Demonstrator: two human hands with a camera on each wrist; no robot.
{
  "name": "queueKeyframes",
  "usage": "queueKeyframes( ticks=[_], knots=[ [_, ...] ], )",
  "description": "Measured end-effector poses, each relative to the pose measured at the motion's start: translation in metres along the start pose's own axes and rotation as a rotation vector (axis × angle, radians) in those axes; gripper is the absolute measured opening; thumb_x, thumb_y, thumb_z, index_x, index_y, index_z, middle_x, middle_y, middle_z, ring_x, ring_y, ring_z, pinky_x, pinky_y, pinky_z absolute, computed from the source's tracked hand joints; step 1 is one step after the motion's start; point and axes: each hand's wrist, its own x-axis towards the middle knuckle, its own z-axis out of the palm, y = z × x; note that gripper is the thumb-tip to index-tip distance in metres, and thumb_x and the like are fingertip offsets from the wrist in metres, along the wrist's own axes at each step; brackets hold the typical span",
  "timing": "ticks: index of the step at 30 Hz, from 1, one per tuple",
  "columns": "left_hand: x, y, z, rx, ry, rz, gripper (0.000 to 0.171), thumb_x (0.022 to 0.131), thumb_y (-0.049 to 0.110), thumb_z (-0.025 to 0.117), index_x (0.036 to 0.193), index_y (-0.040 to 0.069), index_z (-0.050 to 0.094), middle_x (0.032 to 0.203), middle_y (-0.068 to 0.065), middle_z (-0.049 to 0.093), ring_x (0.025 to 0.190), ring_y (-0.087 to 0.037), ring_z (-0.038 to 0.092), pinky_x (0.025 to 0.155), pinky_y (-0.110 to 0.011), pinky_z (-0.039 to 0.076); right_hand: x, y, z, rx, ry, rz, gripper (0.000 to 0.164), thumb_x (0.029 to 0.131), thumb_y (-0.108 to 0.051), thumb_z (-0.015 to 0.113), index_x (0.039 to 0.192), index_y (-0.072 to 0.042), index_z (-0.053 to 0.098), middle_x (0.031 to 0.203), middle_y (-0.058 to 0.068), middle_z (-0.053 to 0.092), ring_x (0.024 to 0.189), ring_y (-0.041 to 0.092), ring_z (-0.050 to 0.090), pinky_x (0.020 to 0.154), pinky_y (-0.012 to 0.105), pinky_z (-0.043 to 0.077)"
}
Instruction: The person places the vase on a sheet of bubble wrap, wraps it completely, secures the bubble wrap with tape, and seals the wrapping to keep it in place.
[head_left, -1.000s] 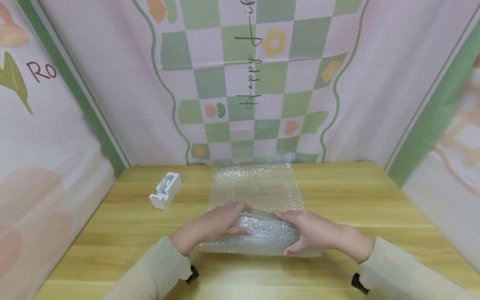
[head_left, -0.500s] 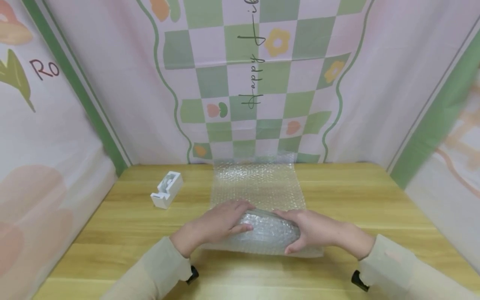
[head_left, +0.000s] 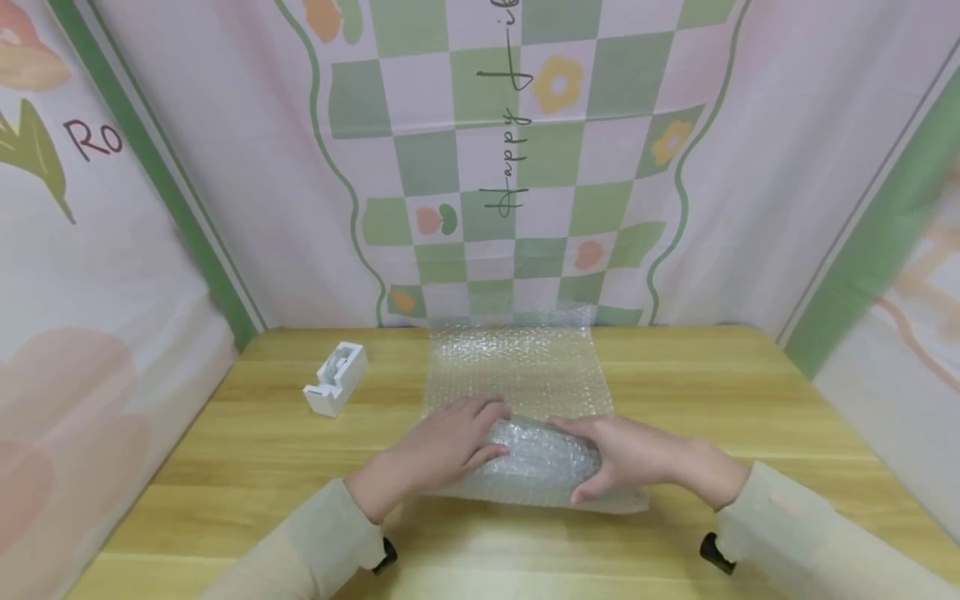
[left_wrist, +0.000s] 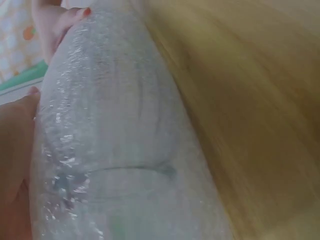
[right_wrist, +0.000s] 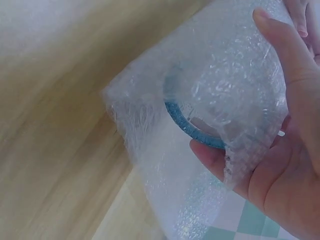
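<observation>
In the head view, a clear cylindrical bundle of bubble wrap (head_left: 543, 454) lies across the near end of a flat bubble wrap sheet (head_left: 517, 367). My left hand (head_left: 457, 437) grips its left end, thumb toward me and fingers over the top. My right hand (head_left: 618, 458) holds the opposite end, thumb low on the near side. Through the open end, the right wrist view shows a round clear vessel with a blue rim (right_wrist: 192, 130); the film hides the rest. Up close in the left wrist view, the wrapped bundle (left_wrist: 115, 120) shows faint dark lines under the plastic.
A white tape dispenser (head_left: 337, 379) stands at the back left of the wooden table (head_left: 712, 383). The far end of the sheet rises against the patterned cloth backdrop (head_left: 487, 233). Cloth also hangs along both sides.
The bundle has turned slightly between my hands; the greyish edge along its top no longer shows, and bubble film covers that side. Both hands keep nearly the same place.
</observation>
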Motion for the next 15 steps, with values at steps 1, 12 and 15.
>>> queueKeyframes(
  ticks=[1,12,15],
  knots=[
    [0.0003,-0.0004,0.0009,0.000,0.017,0.015,0.049,0.109,0.043,0.044,0.148,0.014,0.049,0.150,-0.012,0.050,0.137,-0.031,0.048,0.114,-0.049,0.041,0.0002,0.0001,-0.0008,0.004,-0.005,0.006,0.103,0.075,-0.053,0.086,0.146,0.011,0.047,0.138,0.028,0.059,0.117,0.039,0.064,0.101,0.052,0.052],
    [0.0020,-0.0065,0.0091,0.119,0.247,0.253,0.039,0.104,0.024,0.061,0.143,0.025,0.061,0.133,-0.017,0.064,0.118,-0.032,0.065,0.101,-0.045,0.054,0.0036,0.0006,-0.0062,0.052,-0.054,0.040,0.101,0.076,-0.049,0.086,0.147,0.010,0.045,0.140,0.029,0.057,0.120,0.042,0.061,0.103,0.056,0.049],
    [0.0004,-0.0048,0.0067,0.128,0.175,0.211,0.045,0.104,0.036,0.059,0.148,0.026,0.056,0.141,-0.017,0.060,0.124,-0.033,0.061,0.104,-0.048,0.051,0.0039,0.0012,-0.0066,0.073,-0.064,0.047,0.100,0.077,-0.047,0.087,0.148,0.010,0.045,0.139,0.028,0.058,0.118,0.039,0.063,0.101,0.054,0.051]
  ],
)
